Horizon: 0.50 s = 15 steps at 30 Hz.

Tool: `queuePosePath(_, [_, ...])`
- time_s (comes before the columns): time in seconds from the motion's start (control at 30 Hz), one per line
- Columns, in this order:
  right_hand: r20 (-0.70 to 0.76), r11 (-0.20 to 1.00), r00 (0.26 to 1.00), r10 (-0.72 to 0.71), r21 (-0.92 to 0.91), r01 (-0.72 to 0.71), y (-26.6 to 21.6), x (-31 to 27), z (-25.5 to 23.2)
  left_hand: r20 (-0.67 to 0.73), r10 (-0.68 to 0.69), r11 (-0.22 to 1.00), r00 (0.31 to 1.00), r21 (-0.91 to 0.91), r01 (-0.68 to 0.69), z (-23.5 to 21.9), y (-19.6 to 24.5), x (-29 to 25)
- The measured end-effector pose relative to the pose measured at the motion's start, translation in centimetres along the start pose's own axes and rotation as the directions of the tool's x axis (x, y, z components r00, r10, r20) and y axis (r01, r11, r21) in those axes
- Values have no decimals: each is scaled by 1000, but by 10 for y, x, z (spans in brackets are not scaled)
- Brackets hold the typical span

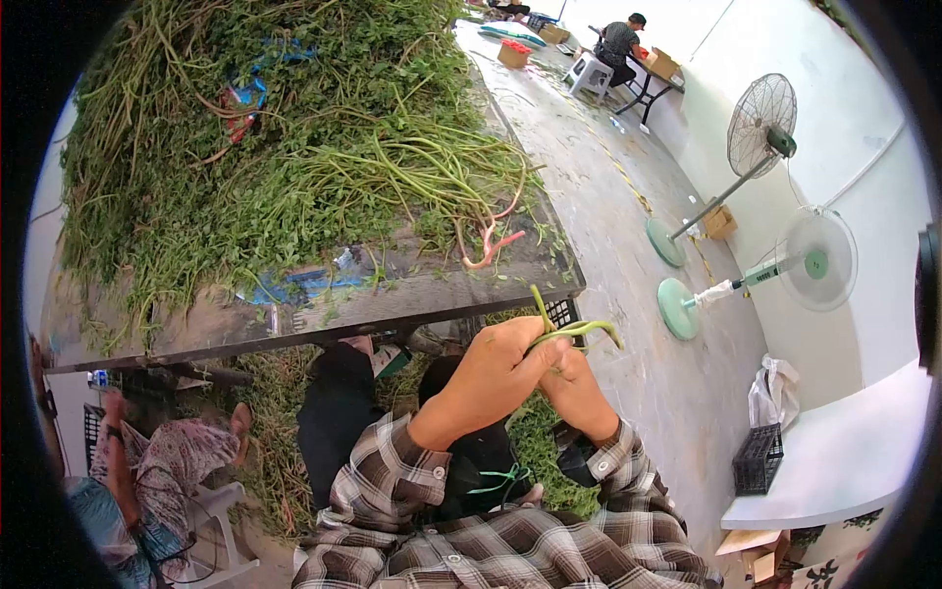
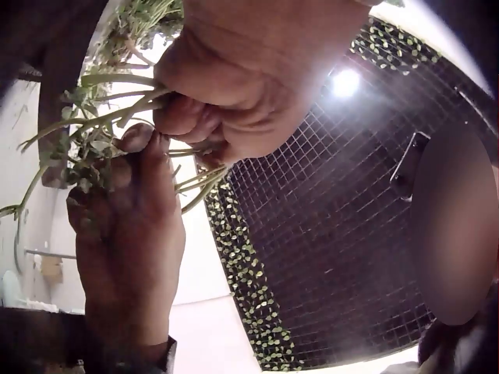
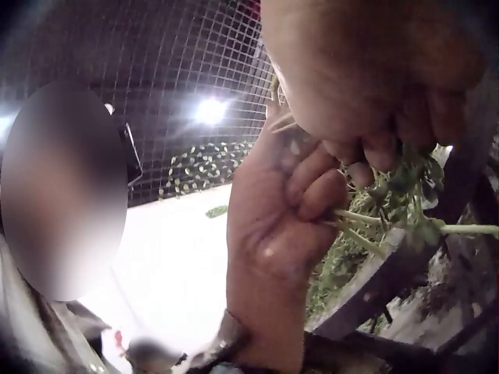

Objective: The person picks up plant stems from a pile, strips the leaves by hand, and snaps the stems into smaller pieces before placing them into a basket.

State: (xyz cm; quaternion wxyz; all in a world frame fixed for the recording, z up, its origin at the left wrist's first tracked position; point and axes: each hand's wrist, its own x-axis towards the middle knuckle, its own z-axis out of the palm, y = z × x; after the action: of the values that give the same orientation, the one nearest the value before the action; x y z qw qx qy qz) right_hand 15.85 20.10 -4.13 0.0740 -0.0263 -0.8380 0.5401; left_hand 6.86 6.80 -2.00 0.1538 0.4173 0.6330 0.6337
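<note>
Slender green leafy stems (image 1: 589, 326) sit just off the four-o'clock corner of the dark wooden counter (image 1: 412, 304); a wire-caged standing fan (image 1: 780, 142) occupies the head view's two o'clock. Left hand (image 1: 491, 368) and right hand (image 1: 577, 395) each grasp stems, grip tightly curled.

The sleeves (image 1: 378, 476) are brown plaid with pale cuff buttons (image 1: 602, 468).

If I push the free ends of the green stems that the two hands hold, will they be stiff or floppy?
The held stems are probably springy rather than rigid, since one curls over in the head view. They look light, because they are thin. The small leaves might tear easily, as they seem thin too.
</note>
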Motion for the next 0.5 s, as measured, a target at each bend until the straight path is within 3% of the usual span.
queuePosePath(0.03, [-29,983,996,-85,-168,79,0,1,0,-31,-5,1000,1000,23,5,2,-2,0])
queuePosePath(0.07, [-25,982,996,-87,-169,82,-2,1,0,-36,-5,1000,999,24,5,1,-3,0])
queuePosePath(0.13, [-27,990,999,-26,-139,22,-13,0,0,0,-139,961,990,-240,135,2,-4,0])
queuePosePath(0.17, [-25,990,999,-28,-139,25,-13,-1,-1,-3,-138,962,990,-240,133,4,-5,-1])
queuePosePath(0.23, [-38,979,982,187,88,-183,-12,-5,-3,-26,-138,921,990,-371,119,8,-4,-1])
queuePosePath(0.27, [-38,979,982,186,87,-182,-5,-4,-6,-26,-137,921,990,-370,118,8,-2,-3])
queuePosePath(0.33, [-262,976,941,215,12,-219,29,-2,-14,-14,-100,893,995,-443,84,5,12,-8])
queuePosePath(0.4, [-307,975,929,204,-16,-220,62,-4,-29,-86,-59,897,995,-442,15,-2,29,-11])
queuePosePath(0.43, [-340,934,935,102,-291,-208,75,-13,-36,-167,-27,895,986,-443,-51,-5,32,-13])
queuePosePath(0.47, [-342,817,940,0,-541,-197,89,-25,-42,-174,-34,893,984,-447,-48,-8,28,-14])
queuePosePath(0.5, [-339,817,941,6,-541,-200,107,-40,-48,-202,-69,907,977,-421,-23,-14,22,-13])
